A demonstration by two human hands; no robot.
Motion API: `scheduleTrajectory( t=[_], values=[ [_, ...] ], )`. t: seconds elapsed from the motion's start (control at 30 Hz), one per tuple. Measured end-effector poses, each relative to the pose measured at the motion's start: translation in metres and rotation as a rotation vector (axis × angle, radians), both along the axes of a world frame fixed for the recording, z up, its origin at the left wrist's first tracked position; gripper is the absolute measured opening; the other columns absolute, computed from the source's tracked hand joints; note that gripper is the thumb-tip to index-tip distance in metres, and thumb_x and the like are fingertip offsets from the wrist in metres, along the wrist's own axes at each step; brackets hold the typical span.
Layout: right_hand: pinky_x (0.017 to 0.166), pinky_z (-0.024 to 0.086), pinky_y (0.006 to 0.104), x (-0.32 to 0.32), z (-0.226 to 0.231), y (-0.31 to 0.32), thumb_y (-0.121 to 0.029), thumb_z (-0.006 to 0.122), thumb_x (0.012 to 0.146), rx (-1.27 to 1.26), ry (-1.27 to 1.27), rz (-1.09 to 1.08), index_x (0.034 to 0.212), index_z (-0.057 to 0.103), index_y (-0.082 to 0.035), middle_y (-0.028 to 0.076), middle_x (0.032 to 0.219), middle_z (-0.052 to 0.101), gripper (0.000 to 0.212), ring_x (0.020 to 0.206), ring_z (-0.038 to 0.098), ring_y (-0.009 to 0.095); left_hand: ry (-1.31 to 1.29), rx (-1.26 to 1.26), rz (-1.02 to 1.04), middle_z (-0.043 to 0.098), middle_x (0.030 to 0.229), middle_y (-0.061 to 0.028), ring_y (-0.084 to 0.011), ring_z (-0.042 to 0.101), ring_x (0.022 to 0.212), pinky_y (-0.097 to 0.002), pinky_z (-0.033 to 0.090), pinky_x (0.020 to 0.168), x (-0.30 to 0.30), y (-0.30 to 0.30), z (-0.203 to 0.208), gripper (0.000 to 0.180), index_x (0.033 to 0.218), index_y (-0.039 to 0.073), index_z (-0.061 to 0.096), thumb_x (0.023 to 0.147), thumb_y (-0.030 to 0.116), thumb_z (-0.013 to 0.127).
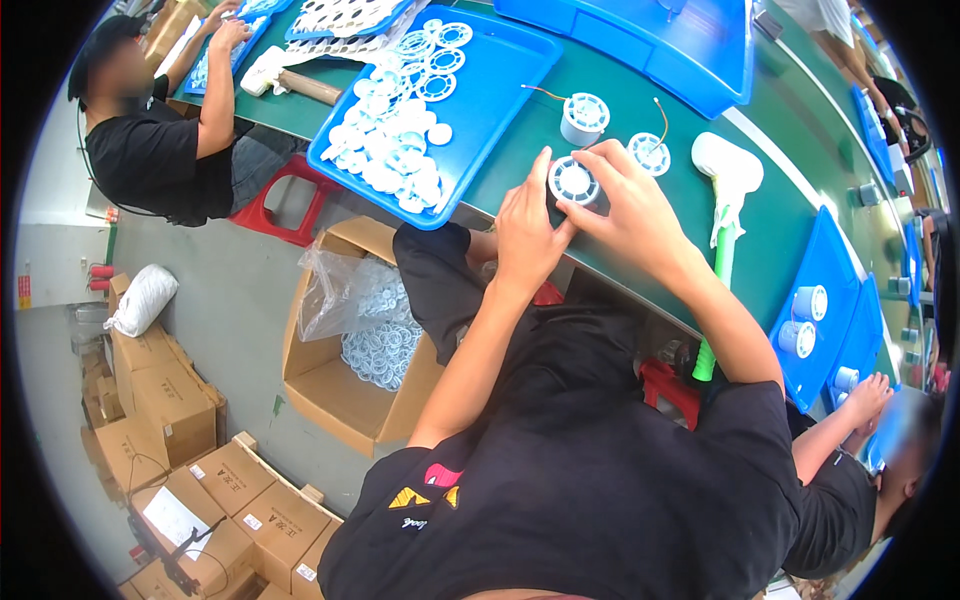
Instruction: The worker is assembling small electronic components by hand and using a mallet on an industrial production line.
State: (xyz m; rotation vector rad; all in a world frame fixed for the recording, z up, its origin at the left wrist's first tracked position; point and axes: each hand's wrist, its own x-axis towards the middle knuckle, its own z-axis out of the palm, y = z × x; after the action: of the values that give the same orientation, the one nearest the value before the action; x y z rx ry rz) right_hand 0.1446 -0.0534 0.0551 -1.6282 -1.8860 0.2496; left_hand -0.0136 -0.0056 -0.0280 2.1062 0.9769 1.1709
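Observation:
Both my hands are around a small round white housing (574,181) with a slotted ring on its top face, just over the near edge of the green table. My left hand (528,228) grips its left side, fingers pointing away from me. From the right, my right hand (637,212) pinches it, with the index finger at its far rim and the thumb at its near side. Beyond them stands a similar white housing (584,119) with a thin wire. A flat slotted disc (649,155), also with a wire, lies to the right of it.
A blue tray (490,125) of white caps and slotted rings lies left. Mallets with white-wrapped heads rest on both sides, one green-handled (724,250). Blue trays (822,290) with housings stand right. An open carton (330,400) of rings sits below left. People work on either side.

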Motion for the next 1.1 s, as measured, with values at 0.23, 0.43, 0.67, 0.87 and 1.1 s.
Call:
scheduleTrajectory(
  t=[0.23,0.43,0.67,0.87,1.1],
  values=[
    [0.091,0.056,0.0421,-0.006,0.01,0.001,-0.021,0.081,0.089,-0.071,-0.011,-0.022,0.13,0.065,0.001,0.016,0.122,0.063,0.05,0.109,0.068,0.035,-0.038,0.127,0.02,0.067,0.133,-0.0226,-0.0416,0.069,0.116,-0.0491,0.053,0.098,0.007,-0.007,0.006,0.084,0.153,0.0,0.046,0.081,0.017,0.086],
    [0.088,0.058,0.0389,-0.005,0.011,0.001,-0.021,0.08,0.089,-0.129,0.04,-0.024,0.13,0.064,0.001,0.015,0.125,0.062,0.049,0.107,0.069,0.031,-0.09,-0.021,0.049,0.067,0.134,-0.0225,-0.0434,0.068,0.116,-0.0493,0.053,0.097,0.011,-0.012,0.008,0.072,0.147,0.001,0.05,0.087,0.021,0.084],
    [0.094,0.055,0.0422,0.018,0.032,-0.015,-0.023,0.08,0.091,0.019,0.125,-0.189,0.125,0.066,-0.001,0.017,0.123,0.065,0.043,0.112,0.067,0.035,-0.128,-0.156,-0.003,0.066,0.133,-0.0222,-0.043,0.068,0.117,-0.049,0.053,0.098,0.011,-0.011,0.018,0.07,0.145,0.001,0.051,0.089,0.025,0.084],
    [0.093,0.055,0.0477,0.084,0.001,-0.08,-0.035,0.077,0.096,-0.078,-0.244,-0.839,0.133,0.061,-0.001,0.021,0.119,0.06,0.053,0.111,0.065,0.04,-0.093,-0.216,-0.01,0.065,0.132,-0.0213,-0.0422,0.065,0.119,-0.0492,0.052,0.099,-0.001,-0.003,0.028,0.068,0.145,0.002,0.051,0.089,0.025,0.084],
    [0.082,0.058,0.0456,0.088,-0.031,-0.121,-0.024,0.073,0.1,-0.158,-0.165,-0.881,0.155,0.045,-0.009,0.02,0.108,0.067,0.064,0.093,0.072,0.036,-0.128,-0.296,-0.06,0.065,0.135,-0.0207,-0.0406,0.064,0.125,-0.0476,0.05,0.106,-0.011,0.011,0.026,0.067,0.145,0.005,0.052,0.09,0.027,0.084]
  ],
)
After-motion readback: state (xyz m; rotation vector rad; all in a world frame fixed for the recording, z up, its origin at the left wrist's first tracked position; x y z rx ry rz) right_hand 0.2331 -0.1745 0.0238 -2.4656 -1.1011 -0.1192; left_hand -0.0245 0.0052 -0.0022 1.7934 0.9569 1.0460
